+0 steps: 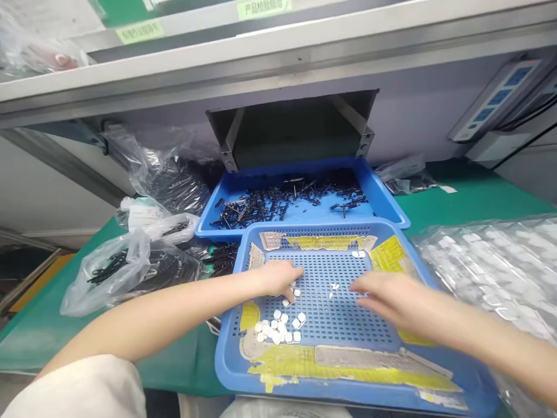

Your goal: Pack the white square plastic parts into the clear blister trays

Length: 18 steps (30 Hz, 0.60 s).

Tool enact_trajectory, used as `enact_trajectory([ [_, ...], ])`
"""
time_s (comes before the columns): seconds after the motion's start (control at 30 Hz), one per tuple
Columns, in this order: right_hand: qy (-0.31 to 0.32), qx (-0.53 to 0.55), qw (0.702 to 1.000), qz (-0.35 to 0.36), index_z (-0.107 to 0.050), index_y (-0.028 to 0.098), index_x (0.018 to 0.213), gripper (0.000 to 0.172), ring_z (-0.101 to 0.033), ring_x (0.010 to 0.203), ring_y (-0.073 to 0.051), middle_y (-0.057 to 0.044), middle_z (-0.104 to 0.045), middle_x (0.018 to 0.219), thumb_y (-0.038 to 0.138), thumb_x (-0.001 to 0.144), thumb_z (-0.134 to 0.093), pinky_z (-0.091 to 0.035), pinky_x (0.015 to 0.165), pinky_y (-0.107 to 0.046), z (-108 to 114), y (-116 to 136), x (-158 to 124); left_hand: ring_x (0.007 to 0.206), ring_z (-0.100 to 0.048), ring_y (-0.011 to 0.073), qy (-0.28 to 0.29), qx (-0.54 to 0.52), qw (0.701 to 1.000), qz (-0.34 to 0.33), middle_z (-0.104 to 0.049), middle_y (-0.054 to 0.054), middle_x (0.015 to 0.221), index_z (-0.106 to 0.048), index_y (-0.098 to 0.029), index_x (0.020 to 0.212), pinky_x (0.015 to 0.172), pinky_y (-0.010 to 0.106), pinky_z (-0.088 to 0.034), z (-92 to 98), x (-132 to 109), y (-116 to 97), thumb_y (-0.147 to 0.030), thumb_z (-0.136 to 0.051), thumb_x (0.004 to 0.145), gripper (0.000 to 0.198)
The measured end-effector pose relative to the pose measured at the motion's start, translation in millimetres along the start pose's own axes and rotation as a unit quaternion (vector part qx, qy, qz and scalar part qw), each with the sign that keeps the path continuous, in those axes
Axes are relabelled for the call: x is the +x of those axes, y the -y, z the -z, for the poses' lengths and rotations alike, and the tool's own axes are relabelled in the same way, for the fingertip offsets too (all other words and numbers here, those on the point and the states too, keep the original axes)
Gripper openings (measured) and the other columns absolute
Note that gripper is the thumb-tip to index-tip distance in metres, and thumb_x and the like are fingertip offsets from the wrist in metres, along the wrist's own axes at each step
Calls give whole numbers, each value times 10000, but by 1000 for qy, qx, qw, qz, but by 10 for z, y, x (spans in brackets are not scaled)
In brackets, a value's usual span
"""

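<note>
A blue perforated basket with torn yellow and whitish tape on its walls lies in front of me. Small white square pieces are heaped in its near left corner. My left hand reaches into the left side, index finger and thumb apart, close over a few more white pieces. On the right side my right hand, slightly blurred, hovers with fingers stretched toward the middle and no piece visible in them. Tiny white bits lie between the hands. A pair of white pieces rests at the far edge.
Behind the basket stands a blue tray with loose black parts, below a dark chute. Plastic bags of black parts crowd the left. Bagged white pieces lie right on the green tabletop. A metal shelf edge crosses above.
</note>
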State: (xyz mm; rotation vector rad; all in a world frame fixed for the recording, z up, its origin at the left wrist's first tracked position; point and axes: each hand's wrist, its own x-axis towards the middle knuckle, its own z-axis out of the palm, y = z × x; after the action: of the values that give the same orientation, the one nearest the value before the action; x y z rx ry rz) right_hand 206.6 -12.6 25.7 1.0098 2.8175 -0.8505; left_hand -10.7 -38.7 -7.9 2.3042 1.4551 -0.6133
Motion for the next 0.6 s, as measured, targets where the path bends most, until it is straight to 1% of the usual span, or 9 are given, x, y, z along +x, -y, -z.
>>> enact_trajectory([
  [0.07, 96, 10, 995, -30, -574, 151, 863, 188, -544, 828, -203, -91, -600, 851, 156, 720, -452, -396, 726, -311, -22, 294, 135, 710, -558, 263, 3, -11, 1000, -3, -535, 97, 874, -434, -176, 952, 531, 312, -439, 25, 17, -57, -432, -621, 585, 485],
  [0.1, 115, 37, 991, -63, -573, 140, 858, 197, -542, 840, -217, -98, -602, 839, 132, 705, -449, -387, 733, -322, -61, 387, 210, 723, -558, 264, 2, -19, 1000, -5, -539, 98, 876, -424, -175, 967, 545, 316, -442, 32, 18, -77, -411, -616, 599, 477],
  [0.13, 121, 71, 985, -98, -570, 134, 854, 205, -540, 848, -226, -98, -604, 811, 113, 692, -445, -378, 742, -330, -115, 441, 280, 738, -557, 264, -1, -28, 1000, -8, -542, 99, 878, -415, -175, 980, 559, 320, -443, 34, 17, -92, -385, -600, 623, 454],
  [0.2, 105, 145, 970, -165, -560, 133, 839, 209, -551, 814, -224, -76, -603, 696, 87, 676, -439, -375, 739, -335, -249, 456, 388, 762, -553, 261, -4, -45, 999, -15, -545, 97, 886, -415, -181, 984, 579, 323, -441, 37, 11, -108, -347, -557, 667, 385],
  [0.3, 91, 237, 938, -235, -521, 130, 840, 220, -574, 647, -183, -30, -564, 547, 46, 673, -406, -420, 647, -311, -424, 391, 458, 765, -549, 258, 6, -67, 998, -20, -544, 97, 896, -458, -186, 921, 568, 313, -430, 52, 18, -111, -330, -541, 673, 298],
  [0.4, 69, 351, 886, -296, -470, 136, 814, 187, -566, 559, -113, -19, -558, 597, 35, 703, -359, -457, 577, -243, -496, 375, 479, 756, -542, 239, 15, -97, 995, -27, -551, 81, 864, -488, -187, 853, 564, 285, -409, 77, 48, -104, -305, -564, 651, 246],
  [0.5, 35, 449, 829, -331, -445, 142, 750, 117, -554, 563, -62, -24, -545, 668, 89, 756, -341, -466, 600, -187, -494, 397, 510, 733, -530, 197, 10, -132, 991, -35, -562, 32, 767, -495, -189, 795, 562, 242, -381, 101, 76, -94, -269, -574, 640, 192],
  [0.53, 28, 475, 812, -337, -445, 140, 731, 118, -548, 552, -56, -25, -537, 663, 123, 774, -337, -467, 599, -181, -486, 401, 522, 718, -525, 181, 5, -145, 989, -36, -561, 15, 736, -494, -189, 779, 556, 228, -370, 111, 78, -88, -265, -570, 644, 173],
  [0.6, 23, 519, 781, -347, -456, 131, 706, 184, -533, 516, -56, -31, -527, 638, 209, 803, -320, -469, 570, -185, -467, 403, 538, 685, -518, 152, -5, -173, 984, -35, -555, -7, 698, -487, -190, 760, 536, 205, -351, 137, 69, -75, -283, -547, 664, 146],
])
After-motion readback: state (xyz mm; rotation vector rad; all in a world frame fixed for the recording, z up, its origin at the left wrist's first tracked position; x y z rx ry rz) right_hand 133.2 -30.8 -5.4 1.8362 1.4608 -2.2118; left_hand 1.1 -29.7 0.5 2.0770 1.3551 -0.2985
